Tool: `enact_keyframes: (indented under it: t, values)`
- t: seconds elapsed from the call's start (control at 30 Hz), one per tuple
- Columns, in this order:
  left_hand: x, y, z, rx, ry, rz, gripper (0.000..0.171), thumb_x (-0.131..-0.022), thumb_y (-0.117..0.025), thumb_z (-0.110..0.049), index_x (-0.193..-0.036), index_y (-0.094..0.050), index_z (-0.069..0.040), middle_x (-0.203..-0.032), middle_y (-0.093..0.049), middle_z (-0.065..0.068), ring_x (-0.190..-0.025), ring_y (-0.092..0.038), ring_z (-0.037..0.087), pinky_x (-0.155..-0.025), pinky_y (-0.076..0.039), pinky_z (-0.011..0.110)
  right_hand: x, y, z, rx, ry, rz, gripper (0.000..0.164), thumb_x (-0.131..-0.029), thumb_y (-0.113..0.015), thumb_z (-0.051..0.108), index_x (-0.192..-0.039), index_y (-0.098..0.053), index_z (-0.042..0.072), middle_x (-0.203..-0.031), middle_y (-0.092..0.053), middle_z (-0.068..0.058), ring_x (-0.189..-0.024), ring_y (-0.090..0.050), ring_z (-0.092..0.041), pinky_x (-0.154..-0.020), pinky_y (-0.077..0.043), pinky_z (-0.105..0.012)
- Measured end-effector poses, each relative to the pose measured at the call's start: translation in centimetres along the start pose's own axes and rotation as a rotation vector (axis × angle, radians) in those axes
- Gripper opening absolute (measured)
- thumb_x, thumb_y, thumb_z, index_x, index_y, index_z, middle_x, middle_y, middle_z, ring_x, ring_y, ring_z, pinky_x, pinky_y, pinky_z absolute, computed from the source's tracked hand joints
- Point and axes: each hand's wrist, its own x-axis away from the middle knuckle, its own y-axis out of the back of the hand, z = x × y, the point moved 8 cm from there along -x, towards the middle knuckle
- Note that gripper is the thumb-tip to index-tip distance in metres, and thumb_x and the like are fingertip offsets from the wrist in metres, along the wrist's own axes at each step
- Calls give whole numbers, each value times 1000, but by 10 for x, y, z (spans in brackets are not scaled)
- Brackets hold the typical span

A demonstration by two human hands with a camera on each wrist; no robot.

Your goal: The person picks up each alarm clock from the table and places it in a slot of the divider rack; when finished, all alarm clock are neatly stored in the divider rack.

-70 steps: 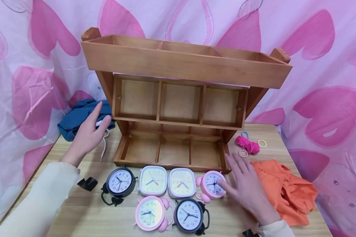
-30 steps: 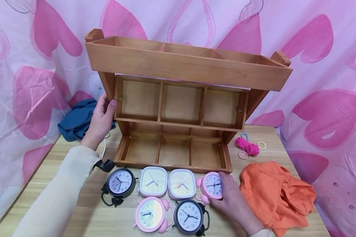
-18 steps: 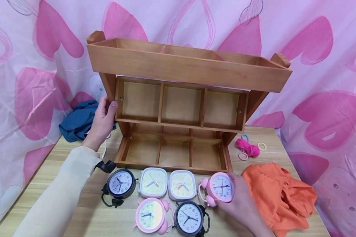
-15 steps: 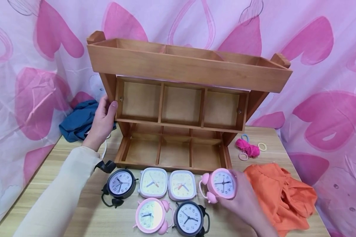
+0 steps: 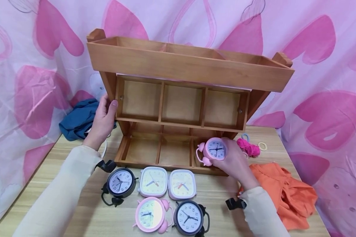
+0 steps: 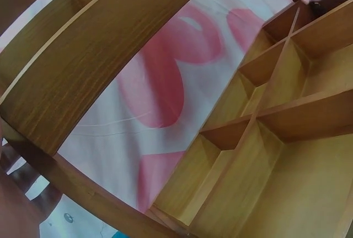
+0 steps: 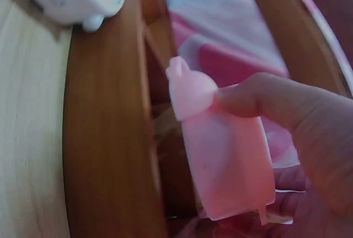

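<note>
My right hand [image 5: 234,159] holds a pink twin-bell alarm clock [image 5: 215,149] in front of the lower right compartment of a wooden shelf rack [image 5: 190,67]. The clock lies on its side, bells to the left, dial facing up toward me. In the right wrist view my thumb presses the pink clock's casing [image 7: 226,160] beside a bell, with fingers on its far side. My left hand [image 5: 102,120] grips the rack's left side, thumb in front and fingers behind. In the left wrist view those fingers [image 6: 44,199] show past the side panel [image 6: 94,194].
Before the rack lie two white square clocks [image 5: 153,181], two black clocks [image 5: 189,217] and another pink clock [image 5: 149,215]. Orange cloth [image 5: 284,194], pink yarn [image 5: 249,147] and small rings [image 5: 262,146] lie right; blue cloth [image 5: 80,120] lies left. A patterned curtain [image 5: 323,75] hangs behind.
My right hand has taken hold of the pink clock, lifted it from the row's right end and carried it forward to the lower tier. My left hand has moved onto the rack's side.
</note>
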Motion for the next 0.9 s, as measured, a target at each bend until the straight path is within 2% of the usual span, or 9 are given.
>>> enact_keyframes:
  t: [0.2,0.33,0.53,0.63,0.7,0.83,0.9]
  values:
    - [0,-2,1,3,-1,0,57,-105,-37,-44,-156,-19,-25,-159,-27,9,-146,-27,31,-119,-23,58,-7,-24,-7,158,-18,60,89,-62,-90,48,-130,-52,5,-122,-59,-19,-110,-52,-38,-96,-44,-56]
    - [0,-2,2,4,-8,-1,57,-106,-37,-42,-156,-19,-24,-159,-28,9,-145,-28,32,-119,-23,58,-4,-33,-11,201,-49,89,95,-61,-89,53,-133,-51,5,-127,-59,-20,-114,-44,-42,-97,-34,-57]
    - [-1,-1,1,3,-27,-6,55,-106,-37,-40,-156,-20,-21,-158,-29,10,-144,-29,31,-119,-24,58,1,-38,-14,230,-10,130,92,-72,-82,55,-141,-48,4,-134,-55,-22,-122,-37,-43,-100,-29,-57]
    - [0,0,0,3,-29,-12,55,-106,-37,-40,-155,-20,-21,-158,-29,10,-144,-29,31,-119,-24,57,7,-36,-12,197,19,127,87,-78,-79,51,-143,-46,4,-139,-52,-21,-128,-36,-43,-104,-29,-59]
    - [0,1,0,1,-23,-14,55,-106,-37,-41,-155,-20,-22,-158,-29,10,-145,-29,31,-119,-24,58,14,-32,-7,156,41,96,87,-80,-79,49,-145,-44,3,-142,-49,-22,-131,-37,-43,-108,-30,-60]
    - [0,0,0,3,-12,-7,56,-106,-37,-42,-156,-20,-23,-159,-28,9,-146,-28,31,-119,-24,58,36,-22,11,85,115,2,93,-78,-82,45,-146,-40,0,-144,-47,-23,-133,-41,-43,-111,-33,-62]
    - [0,1,-1,5,-15,-6,57,-106,-37,-42,-156,-20,-23,-159,-28,9,-146,-28,31,-119,-24,58,51,-19,21,54,153,-13,96,-76,-84,43,-147,-38,-1,-145,-45,-24,-134,-41,-43,-111,-34,-62]
